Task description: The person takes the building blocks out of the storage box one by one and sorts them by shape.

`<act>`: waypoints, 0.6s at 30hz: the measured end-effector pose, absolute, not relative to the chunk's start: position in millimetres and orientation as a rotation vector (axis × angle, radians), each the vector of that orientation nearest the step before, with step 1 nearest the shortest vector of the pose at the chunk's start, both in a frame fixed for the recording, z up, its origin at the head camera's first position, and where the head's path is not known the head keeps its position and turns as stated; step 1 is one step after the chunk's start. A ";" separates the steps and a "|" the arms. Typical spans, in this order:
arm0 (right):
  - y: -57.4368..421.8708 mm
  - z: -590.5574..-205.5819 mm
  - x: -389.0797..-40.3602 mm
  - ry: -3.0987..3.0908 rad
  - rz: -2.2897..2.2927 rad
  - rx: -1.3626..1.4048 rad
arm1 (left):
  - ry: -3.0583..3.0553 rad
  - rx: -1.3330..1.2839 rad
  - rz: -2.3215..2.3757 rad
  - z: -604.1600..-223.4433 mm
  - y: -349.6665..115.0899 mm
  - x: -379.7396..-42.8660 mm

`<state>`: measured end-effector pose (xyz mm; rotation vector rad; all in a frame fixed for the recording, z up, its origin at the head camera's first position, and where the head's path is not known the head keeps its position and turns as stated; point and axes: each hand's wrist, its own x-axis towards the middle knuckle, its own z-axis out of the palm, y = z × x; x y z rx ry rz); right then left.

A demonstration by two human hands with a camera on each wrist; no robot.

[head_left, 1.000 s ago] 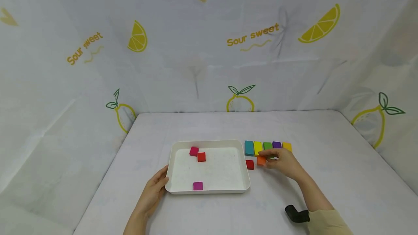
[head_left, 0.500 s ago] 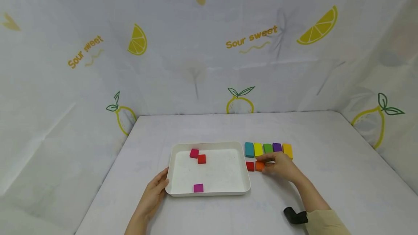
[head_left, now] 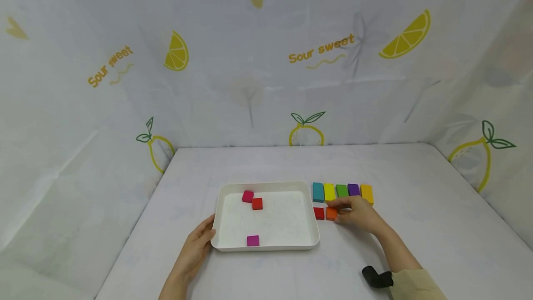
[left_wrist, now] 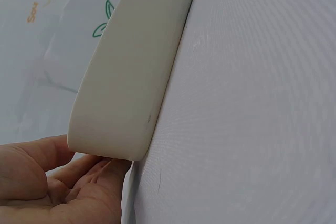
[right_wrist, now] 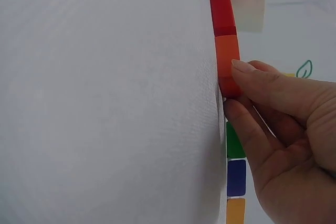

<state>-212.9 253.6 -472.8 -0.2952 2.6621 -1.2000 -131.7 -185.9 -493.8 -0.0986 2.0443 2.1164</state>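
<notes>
A shallow white tray [head_left: 287, 247] lies on the table. My left hand [head_left: 195, 246] holds it at the left side, thumb by the rim near the front corner and fingers against the outer wall. Inside are a pink-red block [head_left: 247, 196], a red block [head_left: 257, 203] and a magenta block [head_left: 253, 240]. Right of the tray, my right hand [head_left: 360, 214] pinches an orange block [right_wrist: 227, 56] by its right end, on the table. A dark red block [right_wrist: 222, 11] lies against or close to the orange one's left end.
Behind the right hand stands a row of blocks: teal [head_left: 318, 192], yellow [head_left: 329, 192], green [head_left: 342, 190], purple [head_left: 354, 189] and amber [head_left: 367, 194]. A black curved object [head_left: 376, 277] sits by the right sleeve [head_left: 418, 284]. A lemon-print cloth [head_left: 233, 82] hangs behind the table.
The right hand has shifted the orange block slightly left and nearer, toward the dark red block, then stayed almost still. The left hand keeps its place on the tray.
</notes>
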 end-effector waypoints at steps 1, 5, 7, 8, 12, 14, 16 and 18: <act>253.5 -473.1 -212.7 2.658 -1.205 -0.291 | 2.046 -0.103 2.115 -494.2 -185.8 -131.5; 253.5 -473.9 -211.1 2.660 -1.210 -0.282 | 2.045 -0.108 2.116 -495.2 -185.6 -131.3; 253.8 -474.0 -210.3 2.662 -1.215 -0.262 | 2.044 -0.104 2.115 -495.6 -185.5 -131.4; 254.0 -473.8 -209.9 2.666 -1.219 -0.247 | 2.043 -0.101 2.114 -495.7 -185.4 -131.3; 254.7 -471.6 -209.9 2.708 -1.287 -0.191 | 2.039 -0.090 2.107 -496.0 -185.2 -131.1; 253.8 -469.0 -210.5 2.730 -1.351 -0.174 | 2.039 -0.088 2.108 -495.9 -185.2 -131.1; 251.7 -465.6 -210.8 2.743 -1.410 -0.181 | 2.042 -0.089 2.111 -495.8 -185.3 -131.2; 247.2 -461.6 -210.2 2.733 -1.454 -0.177 | 2.046 -0.089 2.112 -495.8 -185.5 -131.5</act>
